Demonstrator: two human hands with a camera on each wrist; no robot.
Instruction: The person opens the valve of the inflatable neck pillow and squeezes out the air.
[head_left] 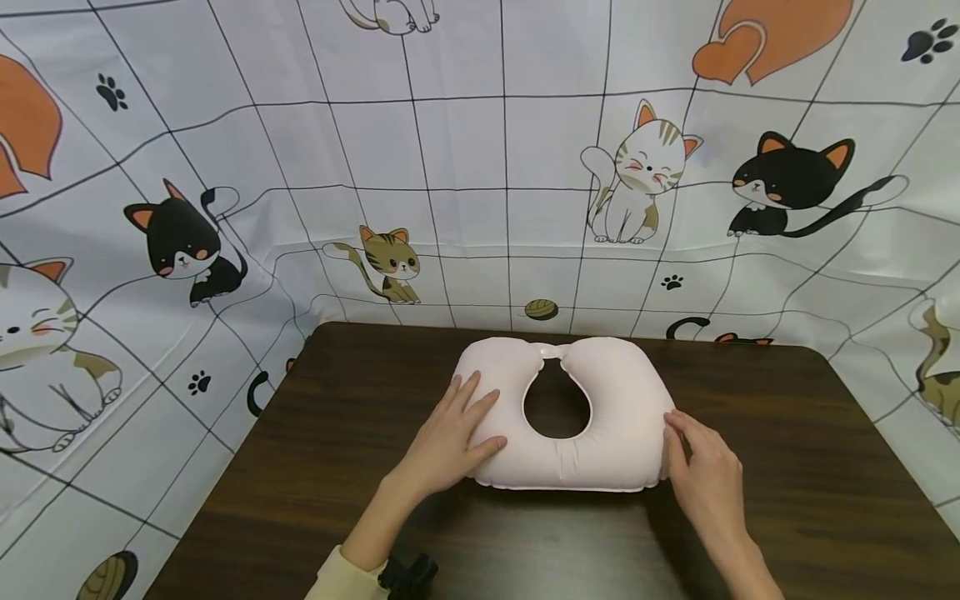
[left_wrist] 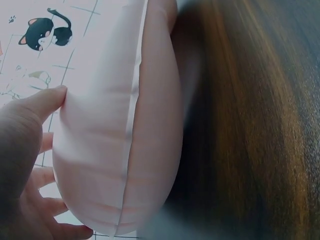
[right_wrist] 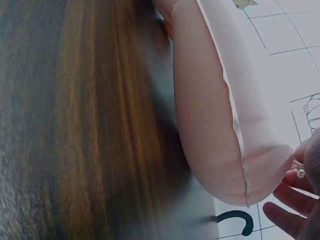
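A pale pink, inflated neck pillow [head_left: 615,450] lies on the dark wooden table, its round opening in the middle and its two ends joined by a short strap [head_left: 551,351] at the far side. My left hand [head_left: 453,437] rests on its left part with fingers spread. At the right edge, the thumb and fingertips of my right hand [head_left: 705,462] pinch the pillow's side, where the fabric draws to a point. A small clear piece, like a valve [right_wrist: 300,173], shows between those fingers in the right wrist view. The seam [left_wrist: 131,115] runs along the pillow's edge.
The wooden table [head_left: 360,375] extends around the pillow on all sides. Behind and beside it hangs a white sheet [head_left: 465,167] with a grid and cartoon cats. A black band [head_left: 408,575] sits at my left wrist, below a yellow sleeve [head_left: 347,577].
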